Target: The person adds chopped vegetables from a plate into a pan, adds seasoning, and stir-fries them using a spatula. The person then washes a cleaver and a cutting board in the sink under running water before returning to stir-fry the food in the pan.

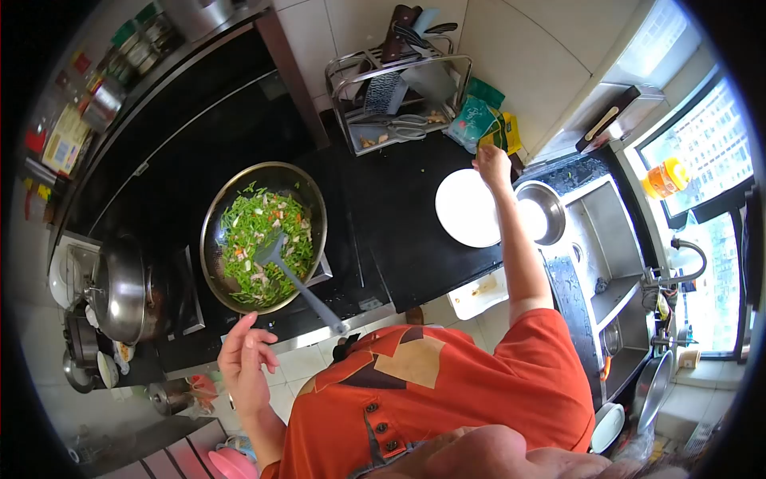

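My left hand (246, 355) hangs in the air just in front of the frying pan (209, 263), its fingers apart and nothing in them. Inside the pan lie chopped green vegetables (239, 227) mixed with pale and orange pieces. A grey spatula (297, 281) rests in the food, its handle slanting over the pan's near rim. At the back right, my right hand (493, 166) is closed at the lower edge of a yellow and green packet (503, 132); the fingertips are partly hidden. Beneath that forearm are a white plate (463, 209) and a metal bowl (556, 209).
A metal rack (341, 104) with knives, a grater and scissors stands against the wall. Beside it sits a teal bag (472, 116). To the right is a sink (602, 227) with a faucet (692, 273). A wok (120, 291) stands at the left, and jars (132, 48) line the back left.
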The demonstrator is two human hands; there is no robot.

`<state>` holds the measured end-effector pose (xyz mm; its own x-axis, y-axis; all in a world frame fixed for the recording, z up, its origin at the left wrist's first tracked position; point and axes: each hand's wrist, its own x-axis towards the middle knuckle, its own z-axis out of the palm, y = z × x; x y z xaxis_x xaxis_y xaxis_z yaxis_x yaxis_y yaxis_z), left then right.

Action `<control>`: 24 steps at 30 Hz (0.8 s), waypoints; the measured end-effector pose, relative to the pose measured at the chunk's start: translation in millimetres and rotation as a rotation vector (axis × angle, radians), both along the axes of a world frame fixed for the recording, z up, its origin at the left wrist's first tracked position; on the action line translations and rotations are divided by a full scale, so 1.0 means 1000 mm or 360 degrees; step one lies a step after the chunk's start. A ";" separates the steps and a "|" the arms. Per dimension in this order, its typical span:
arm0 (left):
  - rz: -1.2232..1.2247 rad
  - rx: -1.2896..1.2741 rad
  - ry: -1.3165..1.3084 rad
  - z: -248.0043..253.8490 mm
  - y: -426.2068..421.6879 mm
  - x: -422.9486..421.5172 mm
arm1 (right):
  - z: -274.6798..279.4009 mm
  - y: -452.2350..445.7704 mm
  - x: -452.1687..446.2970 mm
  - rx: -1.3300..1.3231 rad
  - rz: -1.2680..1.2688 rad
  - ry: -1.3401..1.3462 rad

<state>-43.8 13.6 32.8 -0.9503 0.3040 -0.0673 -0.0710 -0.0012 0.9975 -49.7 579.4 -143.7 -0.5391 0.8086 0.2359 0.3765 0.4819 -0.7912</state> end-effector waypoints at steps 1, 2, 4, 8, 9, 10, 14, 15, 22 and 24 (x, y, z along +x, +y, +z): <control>0.0012 -0.0020 -0.0004 0.002 0.016 0.005 | -0.005 0.015 -0.011 0.0233 -0.0066 -0.0335; -0.0029 -0.0054 0.0015 0.003 0.031 0.011 | -0.013 0.022 -0.015 0.0293 -0.0144 -0.0292; -0.0116 -0.0098 0.0051 0.005 0.052 0.018 | -0.004 0.018 -0.018 0.0331 -0.0210 -0.0248; -0.0081 -0.0127 0.0005 0.010 0.084 0.028 | 0.052 -0.019 0.030 0.0125 -0.0418 -0.0711; -0.0066 -0.0139 0.0002 0.010 0.088 0.029 | 0.055 -0.017 0.039 0.0079 -0.0476 -0.0806; -0.0049 -0.0176 -0.0017 0.010 0.092 0.029 | 0.049 -0.009 0.043 0.0077 -0.0480 -0.0874; -0.0132 -0.0221 -0.0019 0.014 0.108 0.029 | -0.016 0.039 0.040 0.0165 -0.0428 -0.0510; -0.0180 -0.0227 -0.0007 0.016 0.112 0.029 | -0.028 0.050 0.034 0.0097 -0.0303 -0.0363; -0.0250 -0.0170 0.0045 0.022 0.124 0.041 | -0.062 0.063 -0.005 -0.0342 -0.0594 0.0356; -0.0208 -0.0183 0.0038 0.020 0.117 0.042 | -0.055 0.064 -0.006 -0.0099 -0.0529 0.0644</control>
